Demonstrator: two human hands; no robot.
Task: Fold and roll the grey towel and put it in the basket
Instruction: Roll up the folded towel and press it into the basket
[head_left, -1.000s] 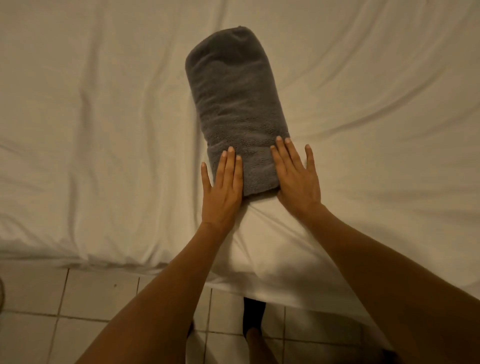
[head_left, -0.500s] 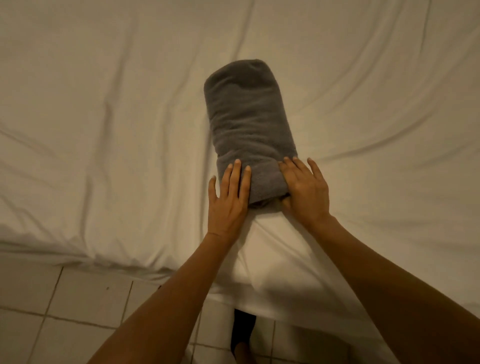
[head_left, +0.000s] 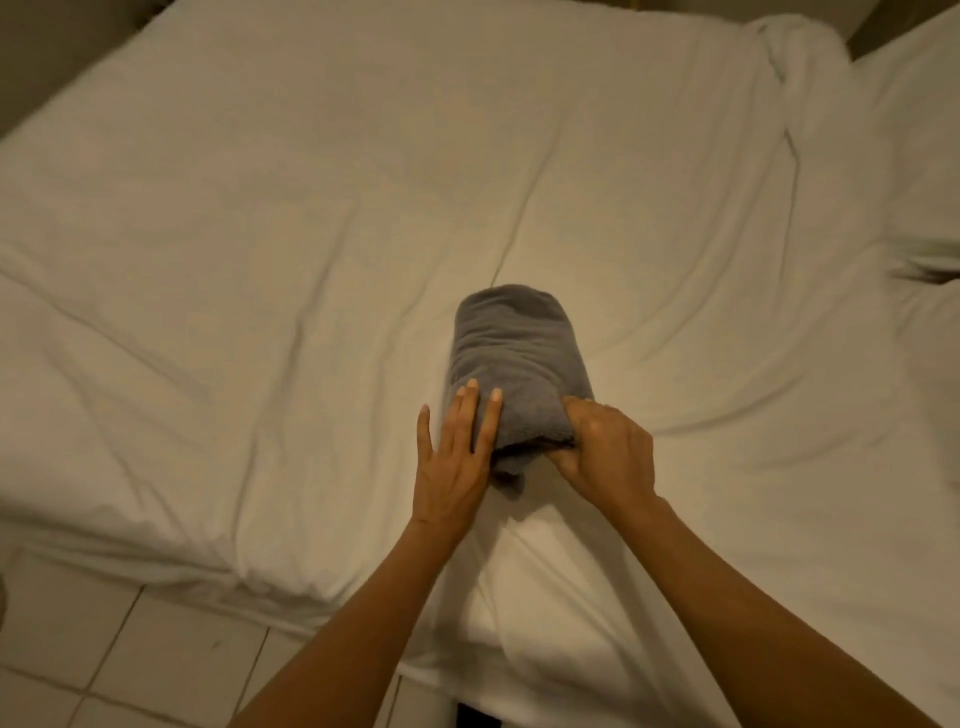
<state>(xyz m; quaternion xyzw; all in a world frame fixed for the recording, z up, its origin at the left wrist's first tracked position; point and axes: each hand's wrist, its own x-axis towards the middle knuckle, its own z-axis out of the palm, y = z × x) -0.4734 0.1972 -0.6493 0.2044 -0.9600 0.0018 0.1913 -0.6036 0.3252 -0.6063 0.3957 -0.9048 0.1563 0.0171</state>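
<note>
We reach both bare forearms forward and inward from the lower edge of view, so our wrists draw close together. Our left hand (head_left: 453, 457) lies flat, palm down, fingers straight and pointing away from us, the little finger spread slightly outward. Our right hand (head_left: 608, 449) is curled, knuckles up, fingers bent under and gripping the grey towel (head_left: 514, 358).

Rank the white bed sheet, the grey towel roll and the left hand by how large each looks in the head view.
1. White bed sheet, by far the largest.
2. Grey towel roll.
3. Left hand, close to the roll; it sits nearer the camera, so this order is unsure.
</note>
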